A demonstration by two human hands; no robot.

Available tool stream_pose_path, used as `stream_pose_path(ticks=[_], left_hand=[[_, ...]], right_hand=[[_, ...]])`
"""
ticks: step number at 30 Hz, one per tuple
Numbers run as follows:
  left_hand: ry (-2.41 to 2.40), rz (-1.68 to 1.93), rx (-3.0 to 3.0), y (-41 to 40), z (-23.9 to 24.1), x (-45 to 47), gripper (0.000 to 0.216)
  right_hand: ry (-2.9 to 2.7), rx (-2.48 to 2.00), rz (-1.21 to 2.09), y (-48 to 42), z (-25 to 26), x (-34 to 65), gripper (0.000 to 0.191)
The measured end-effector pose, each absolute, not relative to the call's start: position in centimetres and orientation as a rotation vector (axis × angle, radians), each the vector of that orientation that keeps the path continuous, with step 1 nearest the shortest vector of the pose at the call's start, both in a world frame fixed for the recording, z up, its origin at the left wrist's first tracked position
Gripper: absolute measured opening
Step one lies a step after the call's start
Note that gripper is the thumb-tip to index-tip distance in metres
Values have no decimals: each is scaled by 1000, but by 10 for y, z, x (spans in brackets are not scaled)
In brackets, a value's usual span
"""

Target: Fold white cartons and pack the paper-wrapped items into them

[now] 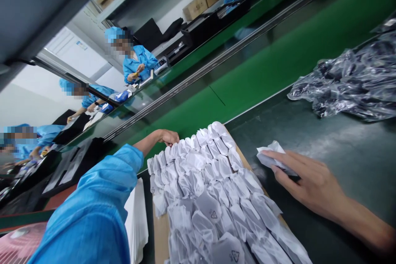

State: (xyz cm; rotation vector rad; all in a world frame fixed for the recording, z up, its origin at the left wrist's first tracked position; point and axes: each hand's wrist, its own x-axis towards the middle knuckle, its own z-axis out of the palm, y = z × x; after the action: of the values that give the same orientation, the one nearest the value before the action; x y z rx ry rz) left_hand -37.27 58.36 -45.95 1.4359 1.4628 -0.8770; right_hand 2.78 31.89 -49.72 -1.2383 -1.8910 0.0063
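Packet (pixel 275 156) pinched in my right hand (pixel 312 177), beside the wrapped rows (pixel 213 210); my left hand (pixel 168 136), well apart, at their far edge, its grip unclear. A loose pinch could drop the packet; a left-hand push could topple the rows.

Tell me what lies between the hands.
Head view: from left hand to right hand, rows of white-wrapped pieces, a cardboard edge, dark tabletop, then the held white packet.

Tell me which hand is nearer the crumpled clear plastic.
Right: the right hand is this side of the plastic, apart from it; the left hand is farther away, at the far edge of the wrapped pieces.
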Motion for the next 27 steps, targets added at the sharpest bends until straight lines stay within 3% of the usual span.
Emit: stream_pose_path(ticks=[14, 27], left_hand=[[1451, -530, 1621, 548, -445, -393, 36], [1371, -451, 1609, 556, -447, -389, 35]], right_hand=[[-1873, -1231, -25, 320, -500, 26, 30], [-1882, -1265, -53, 322, -504, 26, 28]])
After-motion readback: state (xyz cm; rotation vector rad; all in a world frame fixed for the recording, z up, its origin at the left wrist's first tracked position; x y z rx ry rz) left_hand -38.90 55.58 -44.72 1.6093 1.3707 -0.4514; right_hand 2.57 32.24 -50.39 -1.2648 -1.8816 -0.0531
